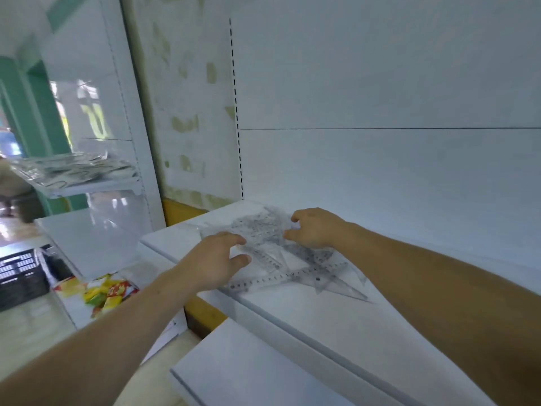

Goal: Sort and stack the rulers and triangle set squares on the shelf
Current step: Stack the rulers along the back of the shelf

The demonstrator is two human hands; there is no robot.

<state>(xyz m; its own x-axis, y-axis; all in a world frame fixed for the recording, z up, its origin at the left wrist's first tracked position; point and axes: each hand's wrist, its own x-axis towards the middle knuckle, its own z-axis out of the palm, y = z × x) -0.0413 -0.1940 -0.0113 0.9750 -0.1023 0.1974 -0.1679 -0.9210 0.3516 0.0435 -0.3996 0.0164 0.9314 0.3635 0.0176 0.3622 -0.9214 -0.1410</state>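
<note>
White shelf [336,323], clear ruler [281,278] long axis left-right

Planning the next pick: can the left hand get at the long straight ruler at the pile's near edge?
Probably yes: the straight ruler looks uncovered beside the left hand, and the right hand is farther back on the pile.
</note>
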